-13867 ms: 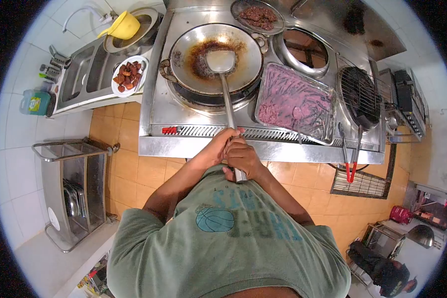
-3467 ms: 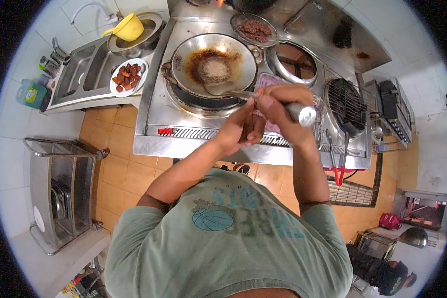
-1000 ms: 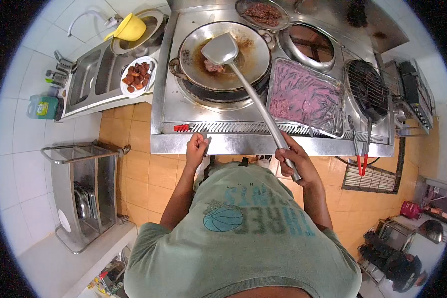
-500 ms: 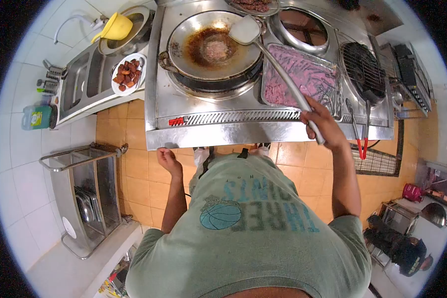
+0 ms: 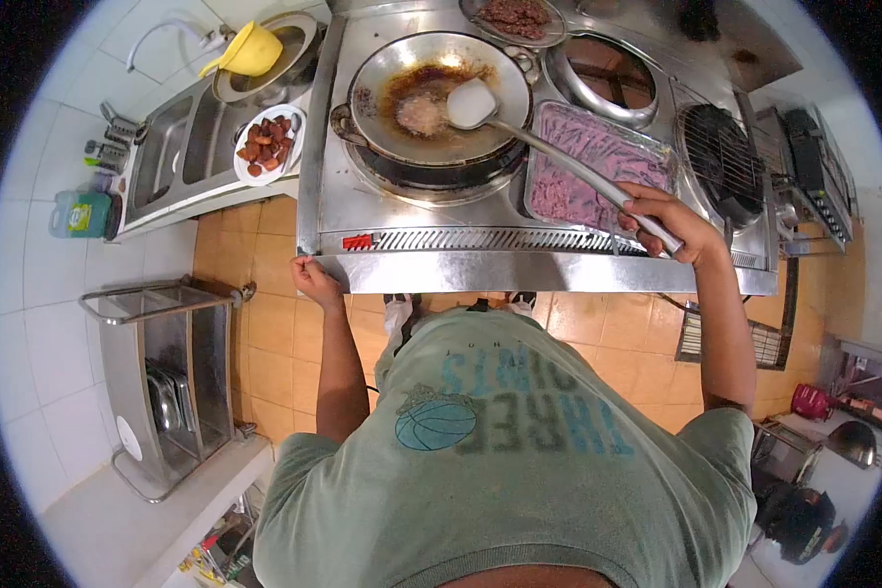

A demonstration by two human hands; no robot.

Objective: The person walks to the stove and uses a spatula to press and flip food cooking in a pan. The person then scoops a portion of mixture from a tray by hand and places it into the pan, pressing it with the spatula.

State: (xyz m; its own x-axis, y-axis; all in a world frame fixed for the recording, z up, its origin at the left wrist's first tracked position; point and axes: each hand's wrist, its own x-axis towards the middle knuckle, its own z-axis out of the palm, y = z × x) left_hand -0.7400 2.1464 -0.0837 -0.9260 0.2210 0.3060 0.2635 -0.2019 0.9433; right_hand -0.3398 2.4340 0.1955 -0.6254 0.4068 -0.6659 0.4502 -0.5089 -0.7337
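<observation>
My right hand (image 5: 671,223) grips the long metal handle of a wok spatula (image 5: 472,104). The spatula's pale blade is inside the wok (image 5: 382,137), at the right side of a small pinkish minced clump (image 5: 421,115) in brown oily residue. The wok sits on a burner and has a looped handle on each side. My left hand (image 5: 318,281) is curled closed at the stove's front left corner, with nothing visible in it; whether it touches the metal edge I cannot tell. Beside the wok, under the spatula handle, lies a plastic-covered tray of pink minced meat (image 5: 598,147).
A plate of browned chunks (image 5: 268,145) stands by the sink (image 5: 154,167), near a yellow dipper (image 5: 252,49). Behind the wok are a bowl of dark mince (image 5: 513,18) and a metal ring (image 5: 563,78). A grill rack (image 5: 720,147) lies right. A person in a dark cap (image 5: 802,519) is lower right.
The spatula blade has come down into the wok against the pinkish clump. My right hand has shifted right with the handle. My left hand has risen to the stove's corner.
</observation>
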